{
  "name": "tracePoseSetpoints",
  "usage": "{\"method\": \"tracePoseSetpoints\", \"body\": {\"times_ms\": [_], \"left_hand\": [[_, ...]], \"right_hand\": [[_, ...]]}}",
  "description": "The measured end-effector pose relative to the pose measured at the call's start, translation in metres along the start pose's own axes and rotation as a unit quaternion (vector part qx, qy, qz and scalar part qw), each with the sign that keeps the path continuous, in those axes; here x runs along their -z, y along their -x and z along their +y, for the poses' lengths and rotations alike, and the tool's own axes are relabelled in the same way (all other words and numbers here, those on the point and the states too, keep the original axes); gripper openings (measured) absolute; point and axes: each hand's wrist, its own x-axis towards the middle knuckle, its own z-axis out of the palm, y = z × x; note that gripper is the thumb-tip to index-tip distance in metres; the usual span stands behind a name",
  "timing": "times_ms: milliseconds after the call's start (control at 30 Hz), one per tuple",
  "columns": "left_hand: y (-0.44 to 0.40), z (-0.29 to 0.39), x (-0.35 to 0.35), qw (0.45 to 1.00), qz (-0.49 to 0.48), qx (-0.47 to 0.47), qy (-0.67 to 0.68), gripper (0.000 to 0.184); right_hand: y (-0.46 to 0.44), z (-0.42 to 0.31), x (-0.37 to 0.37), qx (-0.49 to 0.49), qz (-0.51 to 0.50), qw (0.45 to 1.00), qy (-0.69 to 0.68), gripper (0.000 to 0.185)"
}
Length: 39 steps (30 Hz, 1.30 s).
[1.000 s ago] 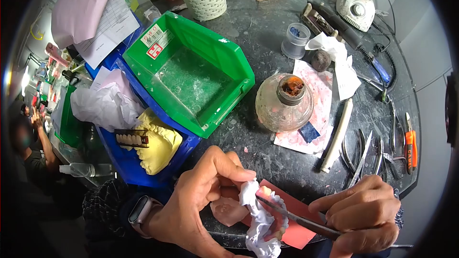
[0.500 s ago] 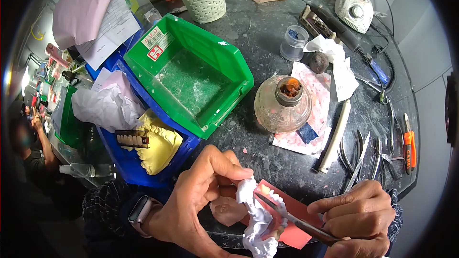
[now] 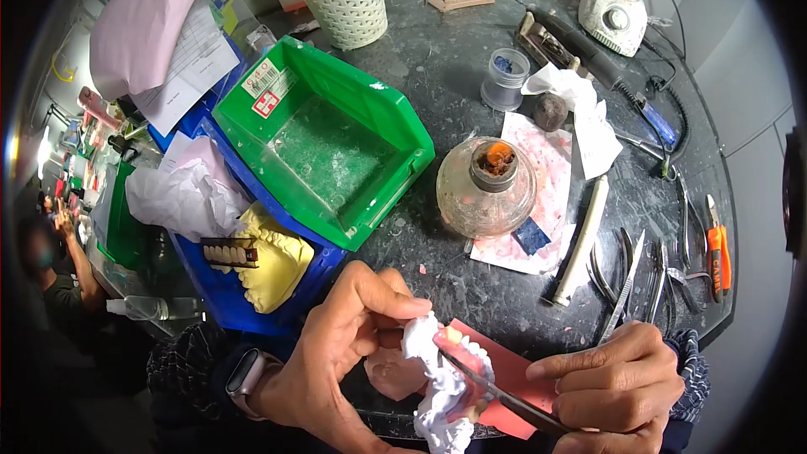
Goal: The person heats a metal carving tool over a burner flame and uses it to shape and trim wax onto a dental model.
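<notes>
My left hand point(image 3: 336, 361) pinches a white, lumpy cast point(image 3: 437, 395) by its upper end, near the bottom edge. Pink wax with a row of white teeth point(image 3: 477, 361) lies along the cast's right side. My right hand point(image 3: 622, 387) is closed around a thin dark metal tool point(image 3: 513, 402), whose tip touches the pink wax close to the cast. Beneath them is a flat red-pink sheet point(image 3: 525, 382). A pale pink lump point(image 3: 393, 372) rests behind my left fingers, partly hidden.
A glass burner point(image 3: 487, 193) with a glowing top stands on stained paper point(image 3: 551, 155). Left are a green bin point(image 3: 336, 151) and a yellow cast point(image 3: 277, 261) in a blue bin point(image 3: 218, 303). Pliers point(image 3: 716, 252) and metal tools lie right. A person point(image 3: 67, 277) is far left.
Both hands, the cast and the tool have shifted slightly left in view, as have the burner and bench items. The tool tip stays at the pink wax.
</notes>
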Motion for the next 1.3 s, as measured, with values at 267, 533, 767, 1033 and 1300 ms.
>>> {"method": "tracePoseSetpoints", "body": {"times_ms": [267,533,767,1033,1300], "left_hand": [[0.0,0.005,-0.008,1.0,0.008,-0.003,-0.002,0.089],[-0.001,0.005,-0.008,0.999,0.0,-0.023,-0.024,0.088],[0.0,0.005,-0.008,1.0,0.011,-0.017,-0.02,0.089],[0.001,0.0,0.006,0.994,-0.073,0.042,0.069,0.094],[-0.002,0.008,0.007,0.993,-0.079,0.087,0.023,0.089]], "right_hand": [[-0.001,-0.001,-0.002,-0.01,0.015,1.0,0.012,0.024],[0.0,0.0,0.001,-0.003,0.003,1.0,-0.001,0.024],[-0.004,-0.001,0.005,-0.035,0.023,0.998,-0.036,0.026],[-0.005,0.004,0.013,-0.095,-0.001,0.988,-0.121,0.031],[-0.003,0.003,0.014,-0.109,-0.022,0.989,-0.102,0.027]]}}
